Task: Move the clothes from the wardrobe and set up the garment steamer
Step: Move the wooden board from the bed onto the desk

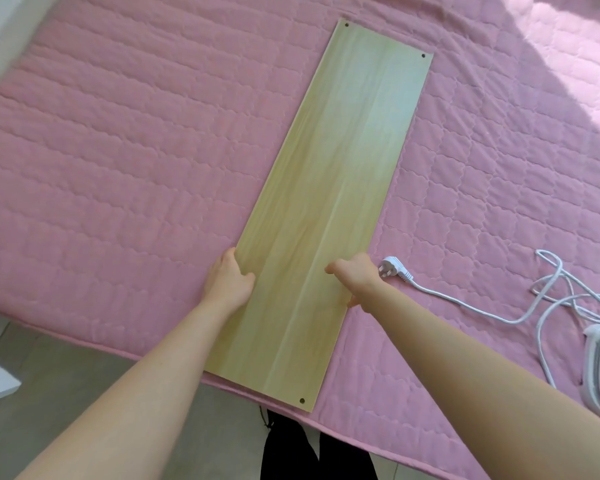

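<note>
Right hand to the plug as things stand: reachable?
Probably yes. The plug lies on the quilt just beside the right hand, with nothing between them. That hand grips the board edge, so it must let go first.

Visible body parts, head view:

1. Left hand [227, 282] and right hand [355, 277]: both bare.
2. Forearms: bare along their whole visible length, from wrist to the lower frame edge.
3. Legs: covered by black trousers [312, 448], seen at bottom centre. The fabric is plain and matte, and a narrow pale gap separates the two legs.
4. A thin dark strand [264, 415] projects at the upper left of the trousers; what it is cannot be told
</note>
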Tool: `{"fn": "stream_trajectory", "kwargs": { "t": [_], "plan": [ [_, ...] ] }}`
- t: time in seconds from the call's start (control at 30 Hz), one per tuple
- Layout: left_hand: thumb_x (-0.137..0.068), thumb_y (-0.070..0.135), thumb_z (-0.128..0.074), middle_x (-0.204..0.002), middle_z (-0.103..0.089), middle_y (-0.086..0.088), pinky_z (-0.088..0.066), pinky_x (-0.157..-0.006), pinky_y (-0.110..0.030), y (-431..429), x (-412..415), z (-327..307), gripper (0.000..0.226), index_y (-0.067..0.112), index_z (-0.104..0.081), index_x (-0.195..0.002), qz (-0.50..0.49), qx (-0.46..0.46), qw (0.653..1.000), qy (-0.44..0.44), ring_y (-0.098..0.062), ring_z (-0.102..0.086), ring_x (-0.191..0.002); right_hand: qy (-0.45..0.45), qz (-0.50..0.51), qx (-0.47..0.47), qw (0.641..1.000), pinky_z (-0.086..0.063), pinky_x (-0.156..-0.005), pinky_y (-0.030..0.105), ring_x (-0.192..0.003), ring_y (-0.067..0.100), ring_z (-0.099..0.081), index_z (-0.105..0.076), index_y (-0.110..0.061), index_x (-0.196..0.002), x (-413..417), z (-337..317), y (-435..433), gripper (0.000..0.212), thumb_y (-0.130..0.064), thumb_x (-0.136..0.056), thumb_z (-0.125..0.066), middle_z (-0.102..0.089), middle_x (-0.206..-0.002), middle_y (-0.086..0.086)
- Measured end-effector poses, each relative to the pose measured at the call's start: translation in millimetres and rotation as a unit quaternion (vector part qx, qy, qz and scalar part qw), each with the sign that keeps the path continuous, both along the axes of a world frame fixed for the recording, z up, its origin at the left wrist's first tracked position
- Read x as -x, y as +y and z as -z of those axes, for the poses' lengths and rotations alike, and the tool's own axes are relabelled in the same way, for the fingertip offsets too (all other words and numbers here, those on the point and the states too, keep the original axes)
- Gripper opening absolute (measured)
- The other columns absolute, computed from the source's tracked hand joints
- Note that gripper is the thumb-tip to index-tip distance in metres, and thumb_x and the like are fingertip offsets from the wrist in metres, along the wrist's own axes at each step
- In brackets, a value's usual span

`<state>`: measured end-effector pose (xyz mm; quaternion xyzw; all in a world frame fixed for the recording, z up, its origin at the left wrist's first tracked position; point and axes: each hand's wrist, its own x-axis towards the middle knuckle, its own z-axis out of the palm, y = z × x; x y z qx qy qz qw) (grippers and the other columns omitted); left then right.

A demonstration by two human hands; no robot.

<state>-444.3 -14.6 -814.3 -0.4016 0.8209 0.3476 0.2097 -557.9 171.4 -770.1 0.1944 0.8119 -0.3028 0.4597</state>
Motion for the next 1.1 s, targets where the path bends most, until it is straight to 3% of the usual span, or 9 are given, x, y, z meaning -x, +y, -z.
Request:
{"fn": "stream_trajectory", "kwargs": {
  "t": [0.1,0.23,0.37,0.47,0.53,0.63,0.8,1.0,1.1],
  "plan": [
    [-0.085,0.017,-0.057,-0.143,-0.041,-0.014,-0.033,-0.109,-0.04,-0.1,-13.9,-3.6,0.064,0.008,-0.031,-0.143,-0.018,0.005,1.0,-0.009,-0.031,-0.039,-0.132,-0.016,0.006,0.008,1.0,-0.055,-0.057,0.039,-0.077,0.037,-0.061,-0.041,0.0,-0.124,-13.0,-2.0,-0.2,0.064,-0.03,-0.071,-0.06,-0.052,-0.103,0.014],
    [-0.086,0.016,-0.056,-0.143,-0.04,-0.017,-0.034,-0.108,-0.042,-0.3,-44.9,-8.2,0.065,0.008,-0.028,-0.145,-0.014,0.01,0.999,-0.031,-0.033,-0.039,-0.131,-0.038,0.01,0.02,0.999,-0.057,-0.069,0.047,-0.085,0.036,-0.057,-0.038,-0.003,-0.124,-41.8,-2.9,6.9,0.058,-0.027,-0.077,-0.062,-0.049,-0.114,0.012],
    [-0.089,0.017,-0.052,-0.143,-0.037,-0.019,-0.036,-0.104,-0.045,2.8,-76.5,-14.7,0.069,0.01,-0.018,-0.148,0.001,0.037,0.995,-0.098,-0.036,-0.04,-0.13,-0.101,0.005,0.028,0.994,-0.053,-0.077,0.059,-0.076,0.032,-0.06,-0.036,-0.009,-0.128,-74.8,-0.5,17.5,0.068,-0.036,-0.071,-0.062,-0.05,-0.118,0.012],
    [-0.09,0.019,-0.049,-0.141,-0.039,-0.018,-0.04,-0.1,-0.046,6.8,-98.3,-19.7,0.067,0.013,-0.017,-0.148,0.036,0.053,0.984,-0.167,-0.037,-0.044,-0.127,-0.151,0.006,0.04,0.988,-0.052,-0.076,0.059,-0.086,0.035,-0.062,-0.038,-0.015,-0.128,-96.6,6.1,28.5,0.076,-0.044,-0.062,-0.063,-0.052,-0.119,0.009],
    [-0.092,0.019,-0.047,-0.136,-0.043,-0.017,-0.042,-0.095,-0.044,7.9,-106.0,-24.3,0.058,0.012,-0.023,-0.143,0.065,0.07,0.972,-0.214,-0.037,-0.048,-0.123,-0.163,0.011,0.045,0.985,-0.055,-0.07,0.054,-0.093,0.032,-0.063,-0.045,-0.014,-0.123,-107.0,5.3,33.8,0.068,-0.041,-0.063,-0.063,-0.056,-0.115,0.009],
    [-0.091,0.017,-0.047,-0.128,-0.051,-0.015,-0.044,-0.089,-0.042,5.7,-102.7,-29.2,0.039,0.008,-0.039,-0.128,0.099,0.095,0.96,-0.246,-0.036,-0.052,-0.117,-0.165,0.005,0.065,0.984,-0.056,-0.07,0.046,-0.099,0.026,-0.061,-0.052,-0.011,-0.111,-107.4,-1.4,38.6,0.03,-0.024,-0.084,-0.057,-0.059,-0.101,0.005],
    [-0.09,0.019,-0.05,-0.133,-0.045,-0.018,-0.041,-0.098,-0.044,-8.7,-67.5,-17.8,0.044,0.003,-0.042,-0.13,0.069,0.06,0.985,-0.149,-0.037,-0.046,-0.123,-0.103,0.028,0.069,0.992,-0.058,-0.062,0.042,-0.089,0.024,-0.057,-0.06,-0.002,-0.105,-58.4,9.5,40.7,0.026,-0.012,-0.083,-0.049,-0.058,-0.099,0.013],
    [-0.08,0.022,-0.053,-0.133,-0.053,-0.017,-0.041,-0.101,-0.043,-22.5,-15.5,-8.3,0.06,0.008,-0.043,-0.138,0.011,-0.002,0.998,-0.055,-0.036,-0.048,-0.122,-0.063,0.063,0.071,0.993,-0.054,-0.083,0.052,-0.104,0.032,-0.063,-0.057,-0.006,-0.09,-2.0,10.6,30.4,0.011,-0.013,-0.091,-0.048,-0.063,-0.108,0.021],
    [-0.069,0.031,-0.051,-0.123,-0.057,-0.016,-0.046,-0.095,-0.044,-20.4,-6.3,-8.8,0.063,0.014,-0.051,-0.129,-0.027,-0.027,0.998,-0.055,-0.036,-0.054,-0.111,-0.076,0.049,0.058,0.994,-0.056,-0.077,0.052,-0.09,0.031,-0.064,-0.055,-0.001,-0.109,-1.9,13.2,24.0,0.025,-0.015,-0.089,-0.053,-0.062,-0.105,0.018]
  ]
}}
